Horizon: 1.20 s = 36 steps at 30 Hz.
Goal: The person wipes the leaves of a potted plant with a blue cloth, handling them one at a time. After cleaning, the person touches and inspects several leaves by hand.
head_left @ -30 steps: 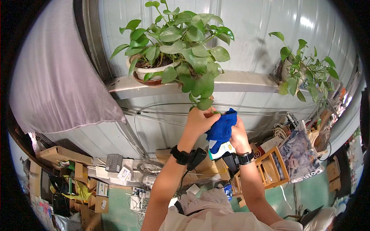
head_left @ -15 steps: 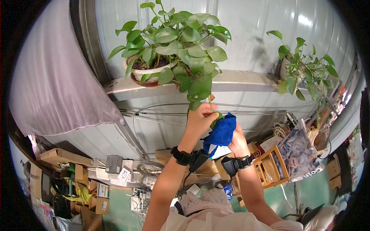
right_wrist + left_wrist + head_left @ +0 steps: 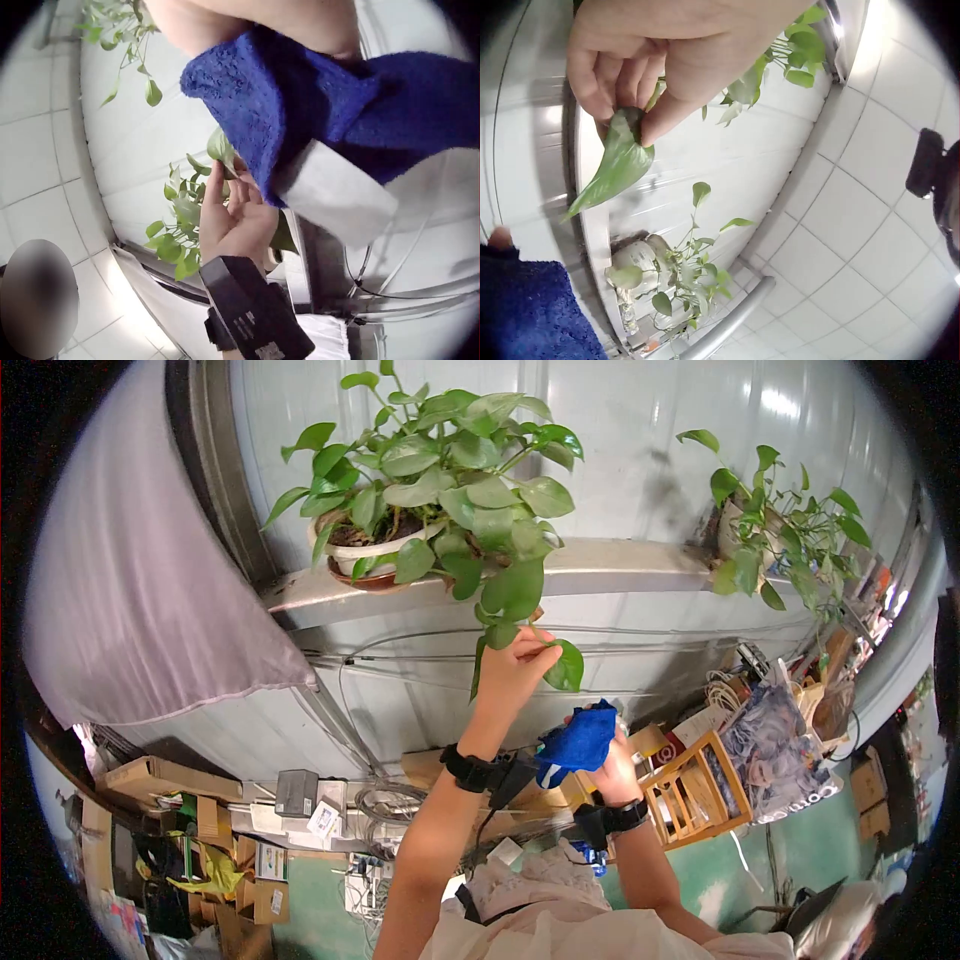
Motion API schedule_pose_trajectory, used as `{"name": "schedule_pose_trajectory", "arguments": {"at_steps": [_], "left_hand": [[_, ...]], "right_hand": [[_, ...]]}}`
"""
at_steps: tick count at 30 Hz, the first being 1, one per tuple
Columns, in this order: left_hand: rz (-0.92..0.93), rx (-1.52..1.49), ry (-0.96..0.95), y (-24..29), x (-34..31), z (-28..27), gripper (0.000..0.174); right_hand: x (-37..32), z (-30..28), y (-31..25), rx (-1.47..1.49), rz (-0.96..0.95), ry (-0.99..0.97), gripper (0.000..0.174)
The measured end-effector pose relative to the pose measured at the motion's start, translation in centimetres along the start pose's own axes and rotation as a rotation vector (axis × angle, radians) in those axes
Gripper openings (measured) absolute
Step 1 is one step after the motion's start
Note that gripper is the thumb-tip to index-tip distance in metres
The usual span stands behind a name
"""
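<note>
My left hand (image 3: 512, 670) pinches a hanging green leaf (image 3: 619, 161) between thumb and fingers, near its stalk. This leaf trails below a leafy pothos plant (image 3: 470, 460), which grows in a white pot (image 3: 385, 550) on a ledge. Lower and to the right, my right hand (image 3: 617, 765) grips a bunched blue cloth (image 3: 580, 738). In the right wrist view a flat white piece (image 3: 337, 196) sticks out from under the blue cloth. A gap shows between cloth and leaf in the head view.
A second potted plant (image 3: 745, 535) stands on the ledge (image 3: 630, 565) to the right. Cables (image 3: 420, 640) run along the wall below. A grey curtain (image 3: 150, 560) hangs at left. Boxes (image 3: 160, 775), a wooden rack (image 3: 700, 795) and a patterned bag (image 3: 765, 750) lie lower down.
The right hand and blue cloth have moved down, away from the leaf that the cloth partly covered. More of the leaf now shows beside the left hand, which still holds it.
</note>
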<state>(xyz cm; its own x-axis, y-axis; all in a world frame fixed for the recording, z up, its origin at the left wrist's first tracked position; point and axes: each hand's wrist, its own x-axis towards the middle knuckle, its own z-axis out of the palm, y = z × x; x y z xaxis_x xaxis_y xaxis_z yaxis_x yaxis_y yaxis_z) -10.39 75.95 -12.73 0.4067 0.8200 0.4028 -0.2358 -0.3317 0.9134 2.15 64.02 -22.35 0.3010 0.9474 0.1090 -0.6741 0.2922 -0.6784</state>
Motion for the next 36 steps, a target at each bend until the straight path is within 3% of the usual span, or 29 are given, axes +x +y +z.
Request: {"name": "schedule_pose_trajectory", "arguments": {"at_steps": [6, 10, 24, 28, 34, 36], "left_hand": [[-0.087, -0.172, -0.021, 0.4, 0.3, 1.6, 0.019], [-0.185, -0.151, 0.097, 1.2, 0.2, 2.1, 0.018], [-0.144, -0.351, 0.144, 1.5, -0.4, 2.3, 0.018], [-0.219, -0.36, 0.105, 0.4, -0.1, 1.6, 0.017], [-0.182, -0.338, -0.014, 1.2, -0.1, 1.1, 0.019], [-0.275, -0.273, 0.061, 1.9, -0.1, 0.9, 0.018]], "right_hand": [[0.0, 1.2, 1.5, 0.106, -0.075, 0.005, 0.028], [0.8, 1.8, 1.6, 0.133, -0.154, -0.001, 0.029], [4.1, 7.3, 0.2, 0.321, -0.285, -0.015, 0.021], [5.2, 7.7, -1.4, 0.245, -0.303, 0.004, 0.02], [5.9, 7.4, -2.4, 0.088, -0.297, 0.052, 0.021], [5.7, 7.3, -2.8, 0.076, -0.271, 0.055, 0.022]]}}
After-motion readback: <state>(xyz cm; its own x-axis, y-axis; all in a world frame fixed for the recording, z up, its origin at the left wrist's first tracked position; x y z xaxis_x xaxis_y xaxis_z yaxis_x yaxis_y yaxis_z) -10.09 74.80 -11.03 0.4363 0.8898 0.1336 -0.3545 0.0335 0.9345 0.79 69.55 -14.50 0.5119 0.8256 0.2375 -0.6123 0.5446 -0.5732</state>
